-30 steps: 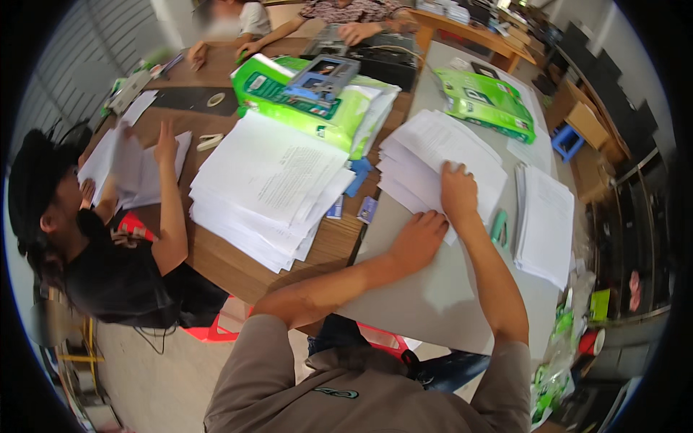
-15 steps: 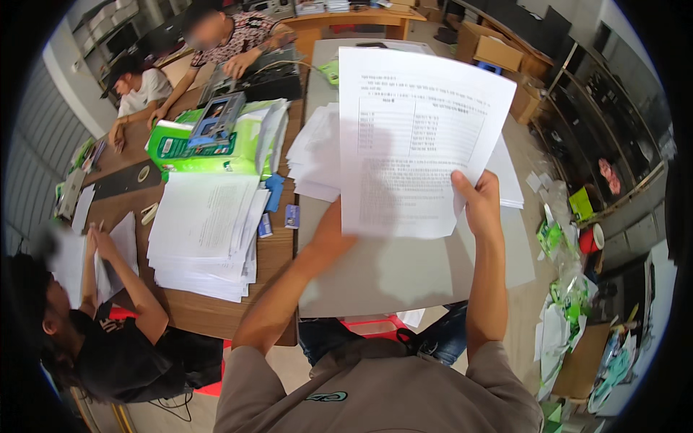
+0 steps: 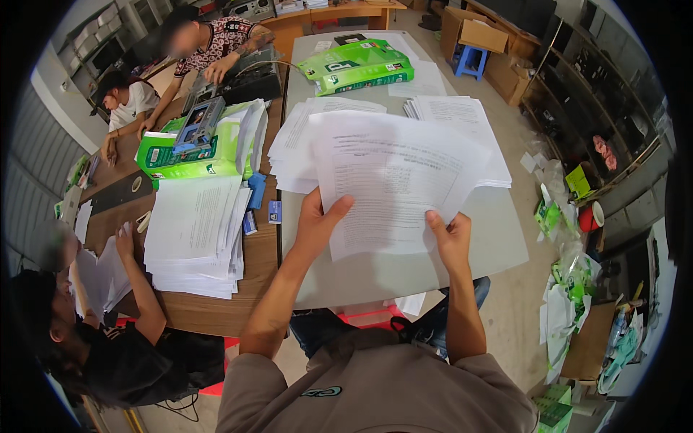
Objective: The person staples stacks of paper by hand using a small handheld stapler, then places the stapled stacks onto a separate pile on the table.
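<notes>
Between my two hands is a small sheaf of printed paper sheets [image 3: 393,195], slightly fanned and tilted over the grey table. My left hand [image 3: 317,222] is closed on the left edge, its thumb across the front. Lower on the right side, my right hand [image 3: 452,237] pinches the same sheets, thumb in front and fingers behind. Just beyond the sheaf lie a loose paper stack [image 3: 287,155] on the left and another printed paper stack [image 3: 473,130] on the right; the held sheets partly cover both.
A green paper-ream packet [image 3: 361,68] lies at the table's far end. On the brown table [image 3: 195,307] at left are a tall paper pile [image 3: 191,231] and another green packet [image 3: 191,164]. Three people sit or work there. Boxes and a blue stool [image 3: 471,60] stand far right.
The held sheets have come lower and now tilt back. My left hand has come from behind them to their left edge; my right hand has moved down and left.
</notes>
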